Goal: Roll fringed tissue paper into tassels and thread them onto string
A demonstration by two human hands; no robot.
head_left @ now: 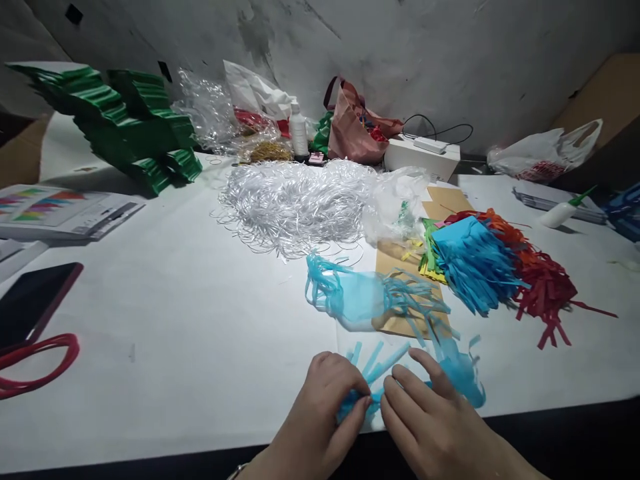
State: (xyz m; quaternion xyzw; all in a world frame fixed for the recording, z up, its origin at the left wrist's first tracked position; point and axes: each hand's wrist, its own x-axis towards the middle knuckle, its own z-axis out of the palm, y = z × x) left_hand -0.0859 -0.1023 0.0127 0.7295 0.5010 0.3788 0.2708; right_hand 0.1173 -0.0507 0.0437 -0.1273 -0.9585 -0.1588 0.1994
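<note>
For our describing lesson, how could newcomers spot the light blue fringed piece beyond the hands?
On the white table, find the silvery strand heap. Nearer the viewer lies the light blue fringed piece, its right end over a brown sheet. Paler than the blue bundle to its right, it has a smooth middle and strips at both ends.

Well left of the hands, a looped red cord lies just beside a dark-screened phone; beyond are printed packets and a jagged green stack. Ahead of the hands, well apart, spreads a heap of shiny white strands, with a white bottle and pinkish bag behind. Far right of them, a green-tipped bottle lies tilted.
</note>
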